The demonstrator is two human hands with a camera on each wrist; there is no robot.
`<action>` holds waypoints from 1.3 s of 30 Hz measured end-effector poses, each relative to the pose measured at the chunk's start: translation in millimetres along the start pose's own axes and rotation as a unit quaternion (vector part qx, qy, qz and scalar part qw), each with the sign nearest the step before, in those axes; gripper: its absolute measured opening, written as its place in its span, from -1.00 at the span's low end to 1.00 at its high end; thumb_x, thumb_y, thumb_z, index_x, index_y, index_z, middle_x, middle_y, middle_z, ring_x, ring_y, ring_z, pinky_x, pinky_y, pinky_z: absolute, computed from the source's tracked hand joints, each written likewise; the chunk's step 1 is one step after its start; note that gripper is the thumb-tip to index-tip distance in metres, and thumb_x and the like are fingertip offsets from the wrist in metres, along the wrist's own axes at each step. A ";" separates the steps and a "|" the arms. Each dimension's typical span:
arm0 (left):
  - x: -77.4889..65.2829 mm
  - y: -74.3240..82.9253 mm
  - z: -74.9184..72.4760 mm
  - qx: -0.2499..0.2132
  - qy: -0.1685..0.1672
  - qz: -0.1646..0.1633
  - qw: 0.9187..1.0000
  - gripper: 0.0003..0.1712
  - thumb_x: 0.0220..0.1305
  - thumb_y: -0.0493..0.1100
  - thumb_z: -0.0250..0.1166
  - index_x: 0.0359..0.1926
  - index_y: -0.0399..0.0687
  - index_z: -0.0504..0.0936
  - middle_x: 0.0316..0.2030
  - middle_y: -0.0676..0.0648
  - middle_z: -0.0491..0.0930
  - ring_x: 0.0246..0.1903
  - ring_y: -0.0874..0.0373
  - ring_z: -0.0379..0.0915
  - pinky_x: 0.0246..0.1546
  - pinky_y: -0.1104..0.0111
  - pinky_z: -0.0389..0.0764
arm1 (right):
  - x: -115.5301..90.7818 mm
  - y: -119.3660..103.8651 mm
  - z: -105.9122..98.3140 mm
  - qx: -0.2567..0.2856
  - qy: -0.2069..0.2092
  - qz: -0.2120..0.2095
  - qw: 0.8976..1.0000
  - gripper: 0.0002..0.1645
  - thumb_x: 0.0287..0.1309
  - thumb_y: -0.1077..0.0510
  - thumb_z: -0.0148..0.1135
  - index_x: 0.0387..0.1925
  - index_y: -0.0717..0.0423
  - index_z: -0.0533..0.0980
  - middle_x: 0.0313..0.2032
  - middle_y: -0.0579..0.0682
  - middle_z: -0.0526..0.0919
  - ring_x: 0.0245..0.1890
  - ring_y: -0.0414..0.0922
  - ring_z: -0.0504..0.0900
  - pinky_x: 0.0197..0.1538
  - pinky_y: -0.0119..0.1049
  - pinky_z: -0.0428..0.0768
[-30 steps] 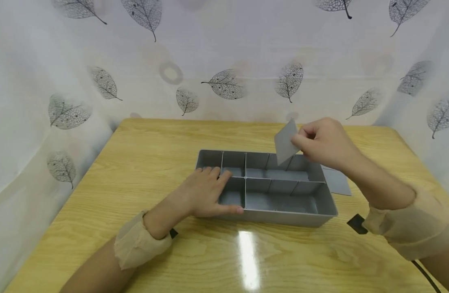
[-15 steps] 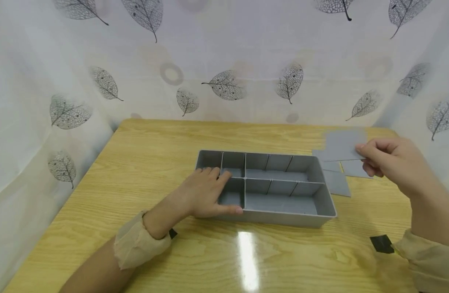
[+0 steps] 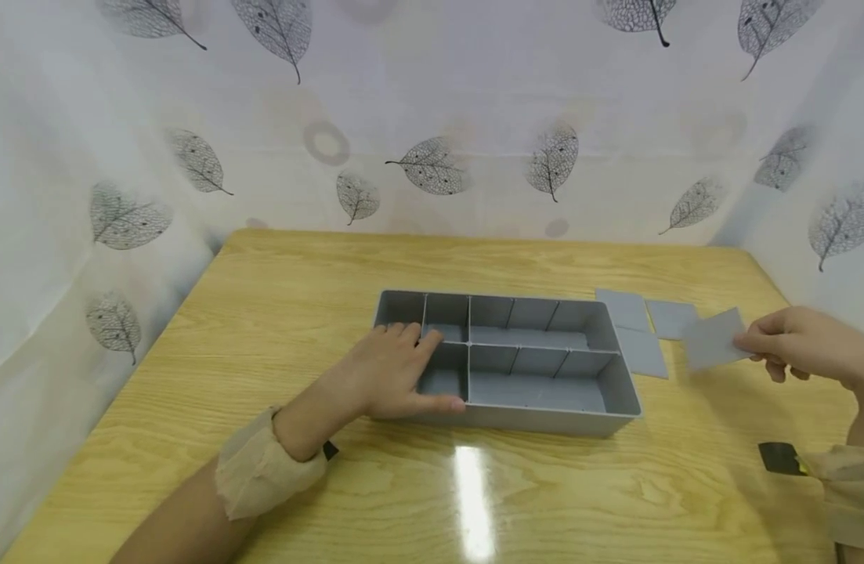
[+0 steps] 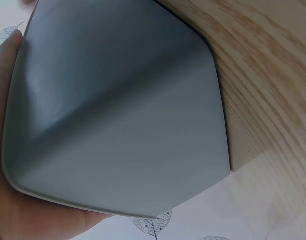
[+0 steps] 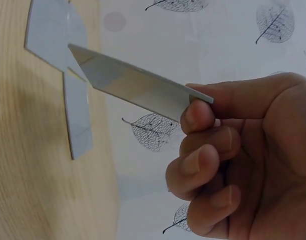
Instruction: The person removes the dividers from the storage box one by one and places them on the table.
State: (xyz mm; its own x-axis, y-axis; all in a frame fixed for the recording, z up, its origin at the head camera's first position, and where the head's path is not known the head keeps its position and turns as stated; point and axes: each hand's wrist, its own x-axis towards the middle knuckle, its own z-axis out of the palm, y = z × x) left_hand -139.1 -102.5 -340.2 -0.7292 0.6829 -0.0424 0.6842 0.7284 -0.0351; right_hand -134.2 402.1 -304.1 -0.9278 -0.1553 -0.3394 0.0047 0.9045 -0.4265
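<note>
A long grey divided box (image 3: 544, 421) stands on the table. My left hand (image 3: 396, 372) rests over its left end, fingers lying across the front-left compartment and thumb along the front rim. In the left wrist view, the box's grey outer wall (image 4: 132, 145) fills the middle, with the left hand (image 4: 22, 210) along the rim. Right of the box, my right hand (image 3: 801, 345) pinches a thin grey divider plate (image 3: 715, 339) by its edge between thumb and index finger. The right wrist view shows this plate (image 5: 127, 82) tilted above the table, the other fingers of the right hand (image 5: 243, 150) curled.
Several flat grey plates (image 3: 643, 352) lie on the wooden table (image 3: 283, 290) beside the box's right end. Thin partitions (image 3: 468, 376) divide the box inside. A leaf-patterned white curtain (image 3: 474, 94) hangs behind and at both sides.
My right hand has carried the grey divider plate from above the box's back compartments rightward, then lower, past the loose plates. The left hand has stayed on the box.
</note>
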 end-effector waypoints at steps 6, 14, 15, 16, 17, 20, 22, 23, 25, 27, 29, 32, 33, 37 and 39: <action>0.6 0.5 0.5 0.011 -0.005 -0.001 1.000 0.17 -0.10 0.75 -0.46 0.17 -0.05 0.25 -0.21 -0.06 0.42 -0.29 0.09 0.33 -0.27 0.25 0.43 | 8.3 13.8 1.7 0.058 -0.067 -0.013 0.996 -0.53 0.41 0.01 -0.19 -0.30 0.31 0.48 -0.70 -0.03 0.30 -0.74 -0.16 0.23 -0.65 -0.32 0.21; -0.2 0.3 -0.5 0.004 -0.004 -0.002 1.000 0.16 -0.09 0.74 -0.43 0.18 -0.06 0.26 -0.15 -0.10 0.45 -0.23 0.07 0.37 -0.20 0.19 0.45 | 14.5 21.3 5.9 0.072 -0.087 -0.021 0.993 -0.54 0.40 0.04 -0.18 -0.44 0.30 0.45 -0.72 -0.04 0.31 -0.76 -0.21 0.15 -0.68 -0.33 0.15; -0.3 0.3 -0.5 0.003 -0.005 -0.003 1.000 0.17 -0.09 0.74 -0.44 0.18 -0.05 0.25 -0.14 -0.10 0.45 -0.22 0.06 0.37 -0.19 0.19 0.46 | 15.1 22.2 6.8 0.067 -0.084 -0.023 0.994 -0.54 0.40 0.03 -0.17 -0.48 0.28 0.43 -0.72 -0.05 0.30 -0.75 -0.21 0.17 -0.68 -0.33 0.15; -0.4 0.3 -0.6 0.003 -0.005 -0.003 1.000 0.17 -0.10 0.75 -0.44 0.19 -0.05 0.25 -0.13 -0.10 0.45 -0.22 0.06 0.38 -0.19 0.19 0.46 | 15.6 23.1 7.6 0.061 -0.082 -0.021 0.995 -0.52 0.40 0.01 -0.16 -0.53 0.25 0.40 -0.72 -0.06 0.29 -0.75 -0.21 0.20 -0.68 -0.35 0.17; -0.4 0.3 -0.5 0.004 -0.005 -0.004 1.000 0.18 -0.10 0.75 -0.45 0.19 -0.05 0.25 -0.12 -0.10 0.45 -0.21 0.06 0.38 -0.18 0.19 0.46 | 16.2 24.1 8.8 0.055 -0.079 -0.017 0.995 -0.51 0.39 -0.01 -0.15 -0.57 0.22 0.37 -0.73 -0.08 0.27 -0.74 -0.20 0.24 -0.67 -0.36 0.18; -0.1 0.2 -0.1 0.007 -0.006 -0.005 1.000 0.19 -0.11 0.75 -0.47 0.20 -0.03 0.25 -0.12 -0.09 0.45 -0.21 0.06 0.38 -0.18 0.19 0.45 | 18.1 28.2 11.4 0.047 -0.078 -0.002 0.996 -0.50 0.37 -0.06 -0.12 -0.60 0.19 0.33 -0.75 -0.13 0.20 -0.71 -0.17 0.32 -0.66 -0.39 0.19; 0.3 0.2 0.5 0.008 -0.007 -0.005 1.000 0.19 -0.12 0.76 -0.49 0.20 -0.03 0.24 -0.12 -0.09 0.45 -0.21 0.06 0.37 -0.17 0.19 0.45 | 20.1 31.3 13.2 0.048 -0.085 0.009 0.995 -0.50 0.35 -0.07 -0.10 -0.60 0.18 0.33 -0.75 -0.14 0.17 -0.72 -0.19 0.30 -0.65 -0.39 0.16; 0.5 0.2 0.7 0.009 -0.007 -0.005 1.000 0.20 -0.12 0.76 -0.49 0.20 -0.04 0.24 -0.11 -0.10 0.45 -0.20 0.06 0.38 -0.17 0.19 0.45 | 21.1 32.8 14.1 0.050 -0.089 0.015 0.995 -0.50 0.35 -0.07 -0.08 -0.60 0.18 0.34 -0.75 -0.15 0.16 -0.72 -0.20 0.29 -0.65 -0.39 0.15; 0.8 0.2 1.1 0.010 -0.005 -0.004 1.000 0.20 -0.12 0.76 -0.50 0.20 -0.04 0.24 -0.11 -0.10 0.45 -0.20 0.06 0.38 -0.17 0.19 0.45 | 22.8 35.3 15.3 0.048 -0.099 0.026 0.994 -0.51 0.33 -0.09 -0.07 -0.59 0.17 0.35 -0.75 -0.15 0.18 -0.74 -0.24 0.20 -0.64 -0.38 0.12; 0.8 0.2 1.2 0.010 -0.005 -0.004 1.000 0.21 -0.13 0.76 -0.50 0.20 -0.05 0.25 -0.12 -0.10 0.45 -0.21 0.06 0.38 -0.17 0.19 0.45 | 24.6 37.7 16.1 0.046 -0.106 0.036 0.993 -0.52 0.31 -0.10 -0.04 -0.59 0.15 0.36 -0.76 -0.14 0.20 -0.75 -0.25 0.14 -0.64 -0.38 0.11; 0.8 0.2 1.1 0.012 -0.005 -0.004 1.000 0.21 -0.13 0.76 -0.51 0.20 -0.05 0.25 -0.12 -0.10 0.45 -0.21 0.06 0.38 -0.18 0.19 0.45 | 25.8 39.5 16.7 0.042 -0.110 0.039 0.992 -0.53 0.29 -0.11 -0.01 -0.58 0.14 0.38 -0.76 -0.14 0.22 -0.75 -0.26 0.11 -0.64 -0.38 0.10; 0.7 0.4 0.9 0.012 -0.005 -0.005 1.000 0.21 -0.13 0.76 -0.51 0.20 -0.05 0.25 -0.12 -0.09 0.45 -0.21 0.06 0.38 -0.17 0.20 0.45 | 27.8 40.9 18.3 0.042 -0.115 0.038 0.992 -0.55 0.27 -0.10 0.02 -0.58 0.14 0.40 -0.76 -0.15 0.23 -0.76 -0.27 0.13 -0.64 -0.40 0.10; 0.6 0.4 0.9 0.012 -0.006 -0.005 1.000 0.21 -0.13 0.76 -0.51 0.20 -0.05 0.24 -0.12 -0.09 0.45 -0.20 0.06 0.38 -0.16 0.19 0.45 | 28.0 40.9 19.2 0.043 -0.116 0.035 0.992 -0.55 0.27 -0.09 0.03 -0.59 0.13 0.40 -0.76 -0.14 0.25 -0.76 -0.27 0.15 -0.64 -0.40 0.10; 0.6 0.4 0.6 0.010 -0.007 -0.006 1.000 0.21 -0.13 0.76 -0.51 0.20 -0.04 0.24 -0.11 -0.10 0.45 -0.19 0.05 0.38 -0.15 0.18 0.45 | 29.6 38.1 21.8 0.047 -0.119 0.031 0.991 -0.53 0.25 -0.09 0.05 -0.64 0.13 0.37 -0.76 -0.12 0.30 -0.76 -0.27 0.16 -0.66 -0.42 0.08; 0.5 0.4 0.3 0.008 -0.007 -0.007 1.000 0.21 -0.13 0.76 -0.50 0.20 -0.04 0.24 -0.10 -0.10 0.45 -0.19 0.05 0.38 -0.15 0.18 0.45 | 30.1 36.3 22.6 0.049 -0.120 0.029 0.991 -0.53 0.25 -0.08 0.06 -0.66 0.12 0.35 -0.76 -0.11 0.30 -0.76 -0.27 0.12 -0.66 -0.42 0.06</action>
State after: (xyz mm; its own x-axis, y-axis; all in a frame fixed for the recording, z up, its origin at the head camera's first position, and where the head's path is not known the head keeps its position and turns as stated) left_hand -139.2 -101.9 -340.5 -0.7381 0.6724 -0.0564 0.6747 0.7362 -0.0527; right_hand -153.5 421.3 -348.7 -0.8098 -0.2040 -0.5500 0.1025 0.8739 -0.4751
